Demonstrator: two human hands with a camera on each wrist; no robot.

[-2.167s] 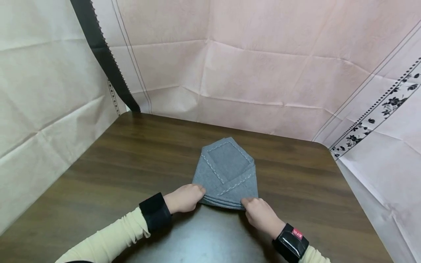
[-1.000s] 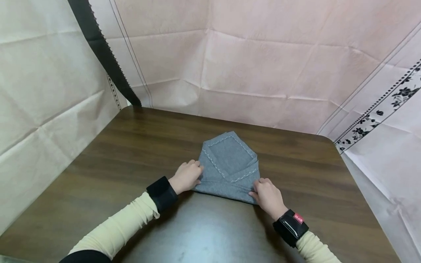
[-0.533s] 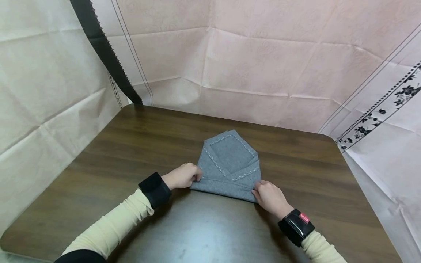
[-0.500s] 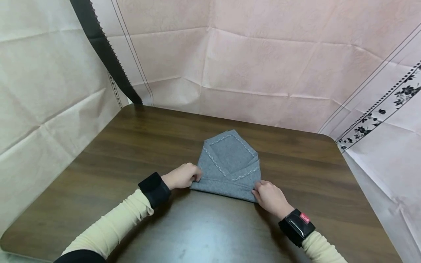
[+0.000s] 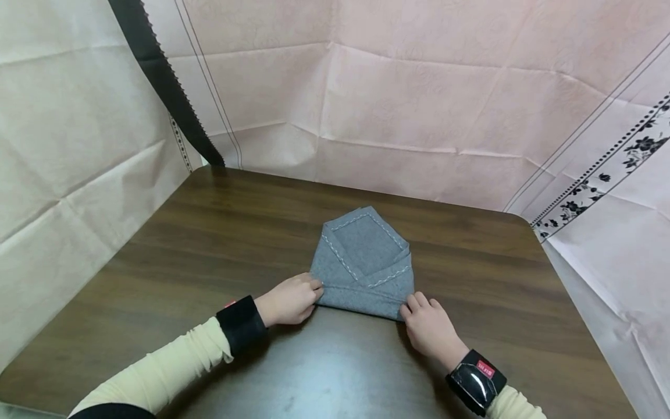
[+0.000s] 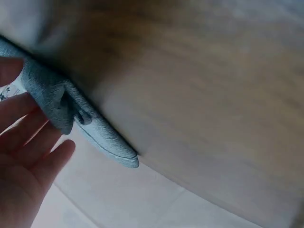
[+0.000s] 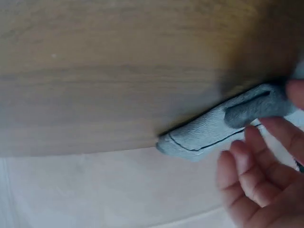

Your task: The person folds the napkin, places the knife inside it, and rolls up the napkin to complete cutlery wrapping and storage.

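Note:
A folded grey-blue cloth (image 5: 363, 256) with white stitched lines lies on the table, its far end coming to a blunt point. Along its near side runs a turned-up band. My left hand (image 5: 293, 298) pinches the near left corner; in the left wrist view the cloth (image 6: 52, 95) sits between thumb and fingers. At the near right corner my right hand (image 5: 430, 326) pinches the band. The right wrist view shows a rolled edge of the cloth (image 7: 256, 109) between thumb and index finger, with the other fingers of that hand (image 7: 261, 180) loosely bent.
The brown wooden table (image 5: 235, 233) has rounded corners and bare wood around the cloth. Pale creased sheeting (image 5: 408, 110) hangs behind and at both sides. A dark strip (image 5: 162, 75) runs down it at the left, a floral band (image 5: 602, 174) at the right.
The near edge, a layered open stack at first, has been folded over into a band. The left hand went up the left side, then came back down to the near left corner.

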